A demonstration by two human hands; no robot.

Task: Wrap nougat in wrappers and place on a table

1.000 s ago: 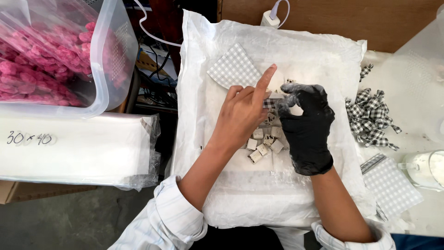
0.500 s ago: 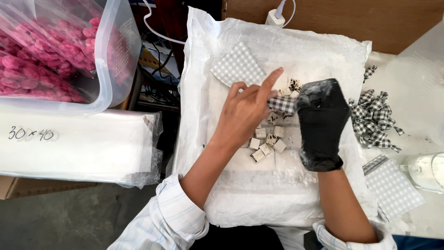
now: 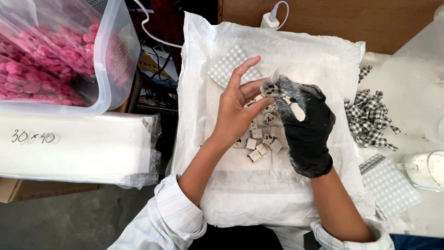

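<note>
The big white plastic-wrapped cushion (image 3: 277, 185) takes up most of the surface, with a clear bin (image 3: 111, 55) of pink bits off to the left and a flat wrapped white stack (image 3: 78, 148) below it. On the right there's a heap of black-and-white gingham bows (image 3: 370, 115), and flat gingham fabric squares (image 3: 393, 185) lower down, plus one more gingham square (image 3: 226, 67) at the top of the cushion. A little cluster of small folded gingham pieces (image 3: 261, 143) sits mid-cushion, right under the hands. The right hand (image 3: 307, 129), in a black glove, is curled closed around a small gingham piece (image 3: 269, 88), pinching it at the fingertips just above the cluster. The bare left hand (image 3: 236, 111) is mostly open, index finger sticking up, thumb and middle finger touching that same piece from the left. Looks to me like a fold-and-pinch step, so I'd say keep the pinch tight at the centre, let the left fingertips square up the edges, and work low over the cushion so a dropped piece lands with the others.
</note>
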